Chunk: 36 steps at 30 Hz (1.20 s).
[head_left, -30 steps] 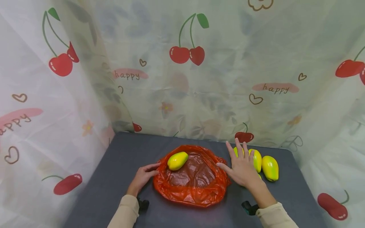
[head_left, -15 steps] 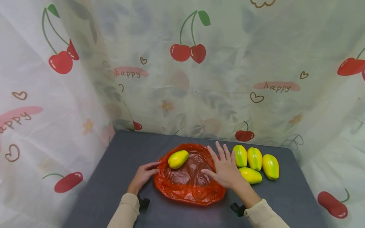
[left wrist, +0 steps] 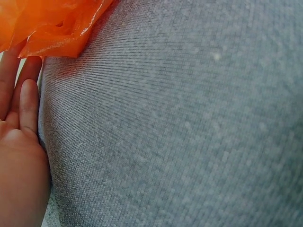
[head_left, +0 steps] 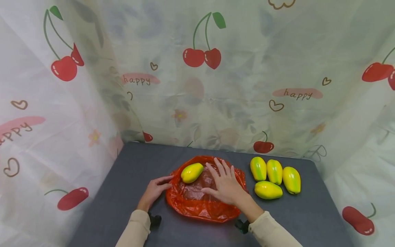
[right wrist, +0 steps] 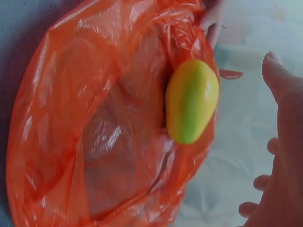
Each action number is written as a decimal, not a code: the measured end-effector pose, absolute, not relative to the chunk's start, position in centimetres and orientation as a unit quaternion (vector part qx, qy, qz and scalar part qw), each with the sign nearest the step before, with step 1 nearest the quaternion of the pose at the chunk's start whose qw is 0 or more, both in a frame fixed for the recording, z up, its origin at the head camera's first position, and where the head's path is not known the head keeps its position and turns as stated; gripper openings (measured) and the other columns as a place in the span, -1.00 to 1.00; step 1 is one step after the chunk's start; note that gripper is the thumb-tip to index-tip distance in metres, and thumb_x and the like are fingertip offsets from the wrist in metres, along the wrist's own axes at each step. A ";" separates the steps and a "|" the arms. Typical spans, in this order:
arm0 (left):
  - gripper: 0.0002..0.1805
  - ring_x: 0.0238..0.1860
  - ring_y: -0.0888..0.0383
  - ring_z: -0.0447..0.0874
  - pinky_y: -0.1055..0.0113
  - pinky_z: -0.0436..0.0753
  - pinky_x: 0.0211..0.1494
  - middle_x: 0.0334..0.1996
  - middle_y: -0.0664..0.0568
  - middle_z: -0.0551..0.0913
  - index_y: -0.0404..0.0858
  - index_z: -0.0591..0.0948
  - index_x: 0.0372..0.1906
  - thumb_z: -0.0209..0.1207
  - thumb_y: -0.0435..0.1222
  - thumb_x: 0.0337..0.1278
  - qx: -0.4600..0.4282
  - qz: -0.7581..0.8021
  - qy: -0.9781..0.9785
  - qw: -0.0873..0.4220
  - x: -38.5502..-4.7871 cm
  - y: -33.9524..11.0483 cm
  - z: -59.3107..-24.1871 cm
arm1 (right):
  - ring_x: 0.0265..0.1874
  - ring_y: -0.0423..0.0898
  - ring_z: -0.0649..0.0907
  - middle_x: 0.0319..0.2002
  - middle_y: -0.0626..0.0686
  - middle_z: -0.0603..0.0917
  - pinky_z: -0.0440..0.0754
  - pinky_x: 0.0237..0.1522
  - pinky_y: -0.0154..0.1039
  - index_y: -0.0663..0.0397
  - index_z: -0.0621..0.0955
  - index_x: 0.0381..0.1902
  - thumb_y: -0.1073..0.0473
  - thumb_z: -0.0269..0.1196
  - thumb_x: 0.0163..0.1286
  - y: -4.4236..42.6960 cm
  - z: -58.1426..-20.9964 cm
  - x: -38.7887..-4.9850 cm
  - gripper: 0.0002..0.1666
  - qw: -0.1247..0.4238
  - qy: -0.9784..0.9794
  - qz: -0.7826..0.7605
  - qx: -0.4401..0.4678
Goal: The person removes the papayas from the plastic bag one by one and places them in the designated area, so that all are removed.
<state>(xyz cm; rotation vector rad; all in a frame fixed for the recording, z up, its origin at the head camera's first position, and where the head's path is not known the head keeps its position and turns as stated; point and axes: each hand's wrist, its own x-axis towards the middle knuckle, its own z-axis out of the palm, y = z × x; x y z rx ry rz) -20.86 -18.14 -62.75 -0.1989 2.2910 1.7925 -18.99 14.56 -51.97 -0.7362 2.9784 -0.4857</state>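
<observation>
An orange-red plastic bag [head_left: 203, 209] lies on the table with its mouth spread wide. On the left part of it rests a yellow-green fruit [head_left: 192, 172] that looks like a papaya; the right wrist view shows this fruit [right wrist: 191, 101] close up. My left hand [head_left: 152, 192] touches the bag's left edge. In the left wrist view the straight fingers [left wrist: 29, 101] of that hand reach up to the plastic, which hides their tips. My right hand [head_left: 226, 187] hovers over the right side of the bag, fingers spread and holding nothing.
Several similar yellow-green fruits [head_left: 268, 190] lie grouped on the table to the right of the bag. Dark grey cloth covers the table [head_left: 123, 206]. A cherry-printed curtain [head_left: 240, 113] stands behind it and along both sides.
My right hand has moved left, from in front of the grouped fruits to above the bag, uncovering those fruits. The left hand, the bag and its fruit stay about where they were.
</observation>
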 end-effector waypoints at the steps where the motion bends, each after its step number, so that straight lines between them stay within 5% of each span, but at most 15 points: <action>1: -0.62 0.49 -0.09 0.41 -0.16 0.30 0.59 0.34 0.01 0.62 0.08 0.72 0.17 0.35 -0.17 0.25 -0.069 0.611 0.780 0.114 -20.9 -18.1 -62.8 | 0.62 0.34 0.02 0.67 0.18 -0.07 -0.01 0.50 0.54 -0.26 0.00 0.67 -0.53 0.15 0.32 14.3 -52.1 -19.1 0.15 0.019 0.957 -0.158 -0.242; 21: -0.63 0.49 -0.11 0.41 -0.19 0.29 0.58 0.33 0.00 0.63 0.08 0.73 0.17 0.34 -0.16 0.26 -0.063 0.605 0.785 0.114 -20.8 -18.0 -63.0 | 0.50 0.20 0.31 0.55 0.16 0.25 0.41 0.46 0.24 -0.15 0.25 0.58 -0.35 0.36 0.27 11.0 -54.7 -22.1 0.05 0.013 0.940 -0.150 -0.306; 36: -0.62 0.51 -0.11 0.38 -0.20 0.28 0.58 0.36 0.01 0.60 0.08 0.71 0.19 0.32 -0.15 0.27 -0.067 0.602 0.786 0.122 -20.9 -18.1 -62.9 | 0.45 0.12 0.33 0.50 0.09 0.30 0.49 0.41 0.18 -0.20 0.31 0.55 -0.25 0.38 0.29 9.0 -55.1 -24.4 -0.05 0.042 0.931 -0.190 -0.309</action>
